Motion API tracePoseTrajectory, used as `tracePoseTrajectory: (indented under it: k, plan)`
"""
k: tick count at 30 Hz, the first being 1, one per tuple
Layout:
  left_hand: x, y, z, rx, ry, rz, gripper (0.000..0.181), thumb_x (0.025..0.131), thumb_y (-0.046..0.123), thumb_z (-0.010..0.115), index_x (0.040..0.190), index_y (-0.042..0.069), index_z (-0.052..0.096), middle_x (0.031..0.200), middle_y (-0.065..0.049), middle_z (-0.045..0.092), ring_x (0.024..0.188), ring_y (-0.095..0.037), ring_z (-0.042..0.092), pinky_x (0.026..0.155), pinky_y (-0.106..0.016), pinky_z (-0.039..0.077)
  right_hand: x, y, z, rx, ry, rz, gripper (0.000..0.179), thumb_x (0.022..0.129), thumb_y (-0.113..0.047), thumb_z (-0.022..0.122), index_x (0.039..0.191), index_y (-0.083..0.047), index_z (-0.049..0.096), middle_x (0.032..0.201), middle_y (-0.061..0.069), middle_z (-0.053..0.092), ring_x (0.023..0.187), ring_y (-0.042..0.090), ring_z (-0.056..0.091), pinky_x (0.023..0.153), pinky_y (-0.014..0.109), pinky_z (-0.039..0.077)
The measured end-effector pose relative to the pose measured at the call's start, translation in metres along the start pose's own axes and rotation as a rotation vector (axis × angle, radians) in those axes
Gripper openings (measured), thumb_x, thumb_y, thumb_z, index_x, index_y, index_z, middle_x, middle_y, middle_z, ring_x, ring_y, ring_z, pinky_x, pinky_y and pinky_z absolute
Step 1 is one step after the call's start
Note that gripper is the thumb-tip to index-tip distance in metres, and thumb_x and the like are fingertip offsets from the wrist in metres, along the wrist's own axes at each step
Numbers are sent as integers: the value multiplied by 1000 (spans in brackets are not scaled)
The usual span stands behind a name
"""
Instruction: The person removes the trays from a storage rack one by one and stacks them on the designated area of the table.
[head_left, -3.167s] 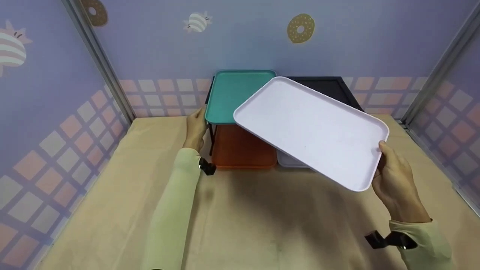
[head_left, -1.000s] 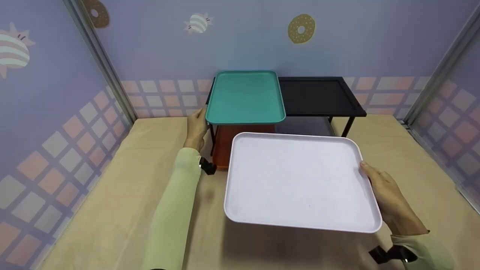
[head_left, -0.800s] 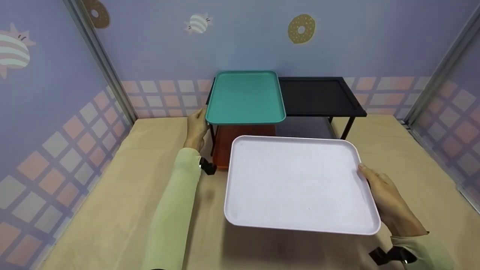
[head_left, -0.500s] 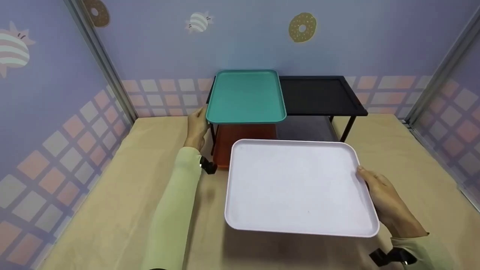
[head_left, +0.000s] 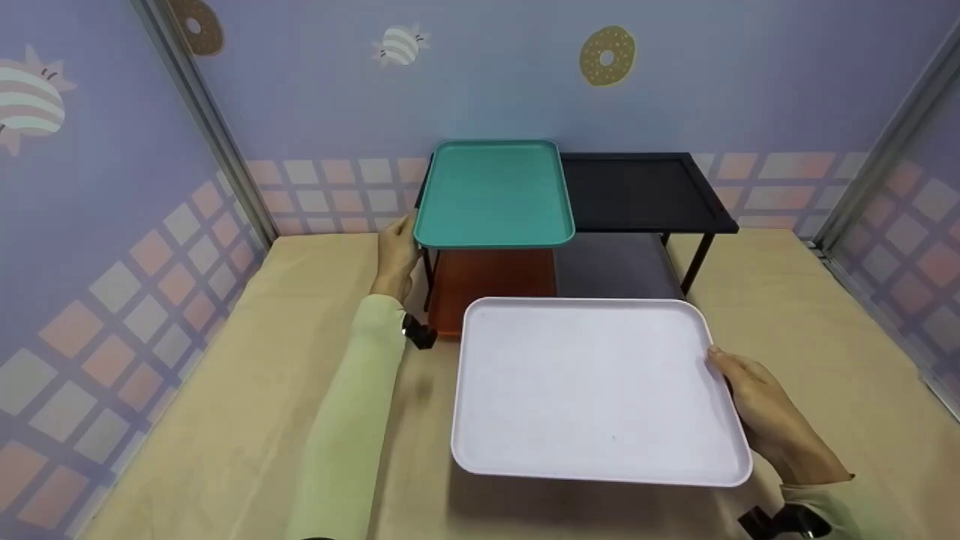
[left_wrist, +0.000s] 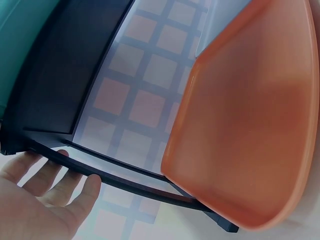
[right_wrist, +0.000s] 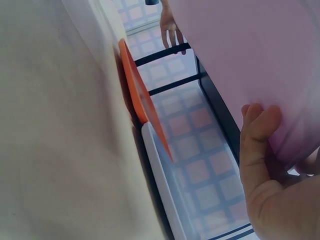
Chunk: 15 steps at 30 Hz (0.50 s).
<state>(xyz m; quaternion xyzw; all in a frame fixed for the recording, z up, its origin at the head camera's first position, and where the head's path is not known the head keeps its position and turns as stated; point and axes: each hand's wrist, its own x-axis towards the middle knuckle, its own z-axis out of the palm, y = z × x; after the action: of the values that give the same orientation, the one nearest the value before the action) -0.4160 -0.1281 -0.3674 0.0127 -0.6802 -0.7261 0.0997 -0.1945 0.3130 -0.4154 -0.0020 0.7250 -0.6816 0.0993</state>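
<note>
My right hand (head_left: 769, 420) grips the right edge of a white rectangular tray (head_left: 592, 390), thumb on top and fingers underneath. The tray is held above the table, in front of a two-level black rack (head_left: 645, 191). In the right wrist view its underside (left_wrist: 10, 40) is not what shows; the white tray's pinkish bottom (right_wrist: 250, 50) fills the upper right. My left hand (head_left: 395, 255) is at the rack's left side, its extended fingers touching the black side bar (left_wrist: 130, 184); its thumb is hidden in the left wrist view. A teal tray (head_left: 495, 195) lies on the rack's top left.
Below the teal tray, an orange tray (head_left: 491, 285) lies at the lower left. A greyish-white tray (head_left: 615, 262) lies beside it, partly covered by the held tray. The beige-covered table (head_left: 225, 375) extends to patterned walls (head_left: 487, 75) at the back and sides.
The white tray has swung from a slant across the rack to nearly square with it, and moved down towards me in the right hand. The left hand stays at the rack.
</note>
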Motion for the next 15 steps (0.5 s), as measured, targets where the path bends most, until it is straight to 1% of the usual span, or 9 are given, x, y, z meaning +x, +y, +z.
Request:
tracePoseTrajectory:
  k: [2,7,9,12,15]
  plan:
    - [0,0,0,5,-1,-4,43,109,37,49,133,5,67,101,4,63,93,-9,56,102,-43,47,0,2,0,2,-18,1,54,110,-50,35,121,0,53,95,5,69,83,19,71,73,41,61]
    - [1,1,1,-6,-2,-8,43,109,36,49,127,2,70,99,-2,64,92,-12,56,102,-46,47,1,7,1,22,-47,9,53,111,-49,34,119,1,51,95,4,68,84,18,71,75,39,61]
    - [1,1,1,-3,-7,-12,43,109,36,49,129,4,69,106,-2,66,97,-12,58,104,-45,48,1,8,2,32,-56,16,53,111,-49,34,118,1,51,95,4,68,84,18,71,75,39,61]
    - [2,0,0,3,-14,-19,43,109,36,49,132,6,68,116,-7,67,104,-14,59,107,-45,47,2,11,3,45,-66,21,51,111,-47,34,119,1,51,97,4,68,86,17,70,77,39,60]
    - [2,1,0,6,-15,-20,42,109,36,48,132,6,68,122,-9,66,109,-15,59,107,-43,47,2,13,3,51,-77,23,51,112,-46,34,120,2,49,98,4,67,87,17,70,79,39,60]
